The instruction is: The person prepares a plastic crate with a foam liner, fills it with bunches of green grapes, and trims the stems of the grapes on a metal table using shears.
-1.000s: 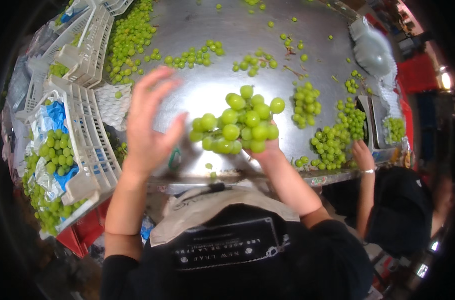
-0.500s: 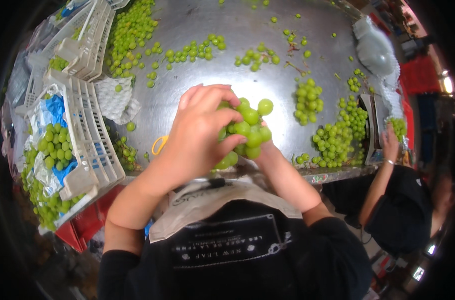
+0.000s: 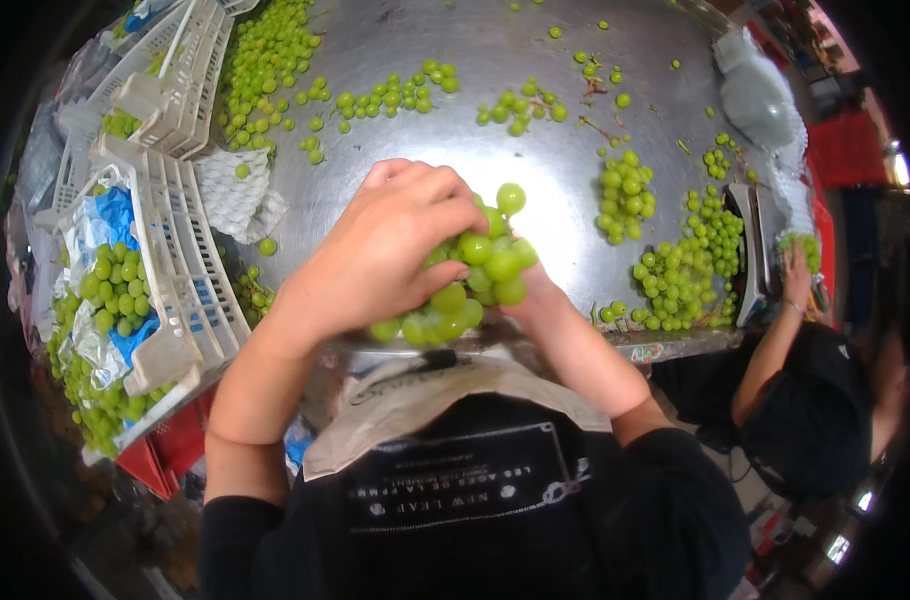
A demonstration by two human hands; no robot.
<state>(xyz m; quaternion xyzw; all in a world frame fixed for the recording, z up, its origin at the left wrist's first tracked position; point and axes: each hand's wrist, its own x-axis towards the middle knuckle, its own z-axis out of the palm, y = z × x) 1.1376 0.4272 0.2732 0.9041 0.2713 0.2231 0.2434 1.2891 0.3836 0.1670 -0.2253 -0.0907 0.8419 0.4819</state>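
A bunch of green grapes (image 3: 490,262) hangs between my two hands above the table's near edge. My left hand (image 3: 400,235) comes over it from the left, fingers curled round the upper side and the thumb lying along the berries. Behind the bunch on its right, my right hand (image 3: 540,295) supports it. Its fingers are mostly hidden by the grapes. One berry sticks out at the top of the bunch, and several hang low beneath my left thumb.
Loose grapes (image 3: 265,50) are heaped at the far left of the metal table (image 3: 375,170). More bunches (image 3: 675,280) lie on the right. White plastic crates (image 3: 190,270) stand left, beside white foam netting (image 3: 240,190). A co-worker's hand (image 3: 797,275) touches grapes at the far right.
My left hand and the bunch have shifted slightly left and nearer, with more berries showing low on the left. A yellow loop beside my left wrist is now hidden.
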